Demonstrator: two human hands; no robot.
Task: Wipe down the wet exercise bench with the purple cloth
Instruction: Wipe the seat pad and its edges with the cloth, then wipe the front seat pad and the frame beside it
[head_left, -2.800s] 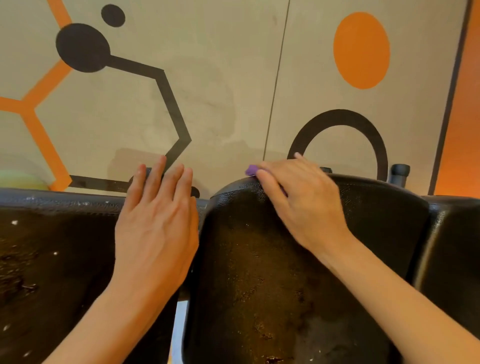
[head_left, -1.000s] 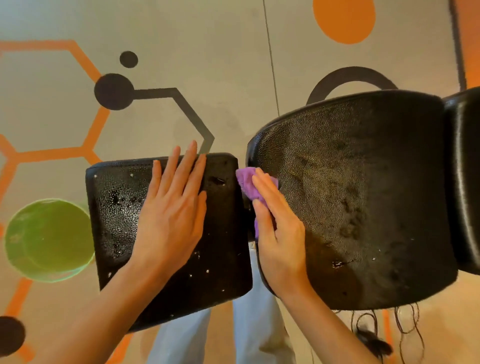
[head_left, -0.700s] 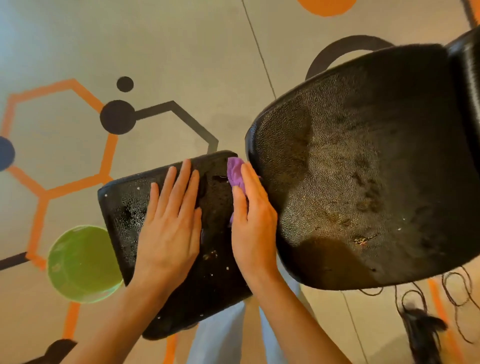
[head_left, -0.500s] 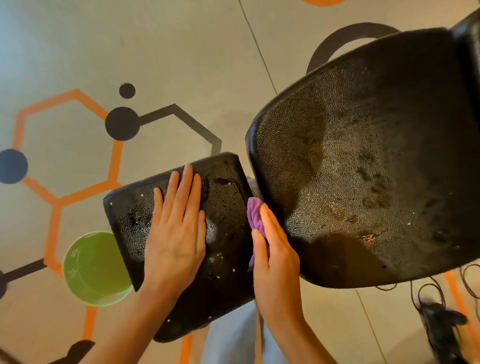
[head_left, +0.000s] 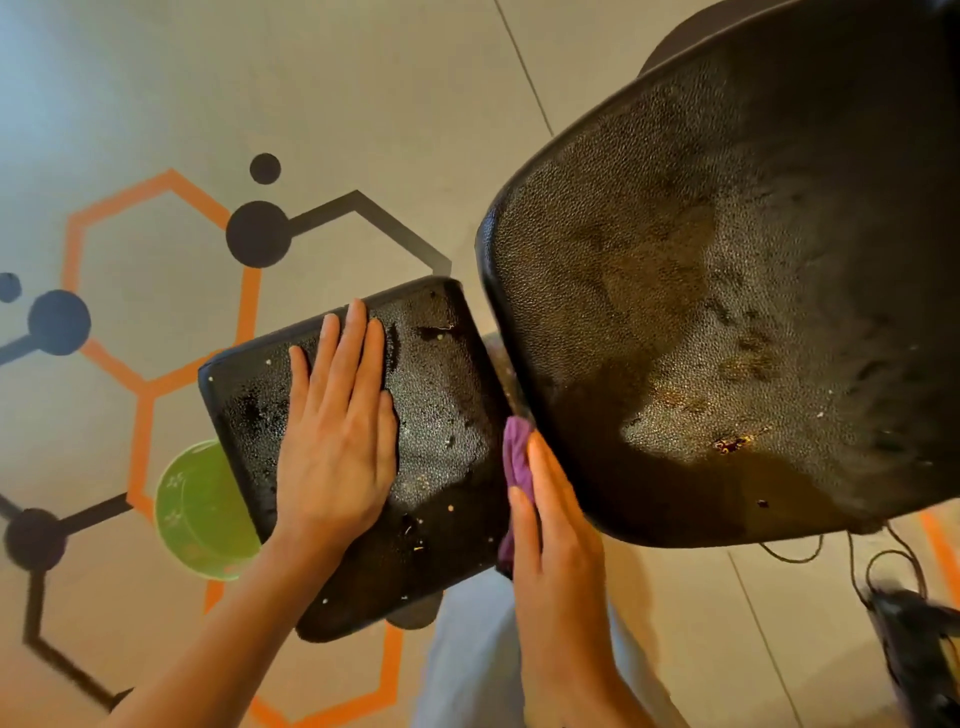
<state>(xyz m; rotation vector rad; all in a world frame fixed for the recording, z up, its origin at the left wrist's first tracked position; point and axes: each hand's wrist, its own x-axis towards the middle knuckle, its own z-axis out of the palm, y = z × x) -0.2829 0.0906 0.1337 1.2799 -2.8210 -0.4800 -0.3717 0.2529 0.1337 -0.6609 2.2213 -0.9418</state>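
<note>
Most of purple cloth (head_left: 517, 457) hides beneath right hand (head_left: 556, 540).

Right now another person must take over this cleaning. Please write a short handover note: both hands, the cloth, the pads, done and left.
Left hand: flat, fingers straight, resting on the small black textured seat pad.
Right hand: straight fingers press the crumpled purple cloth in the gap between the seat pad and the large black back pad.
Done: cannot tell which areas were wiped.
Left: droplets and specks on the seat pad; wet patches and debris on the back pad.
Round green bowl sits on the floor, left.
</note>
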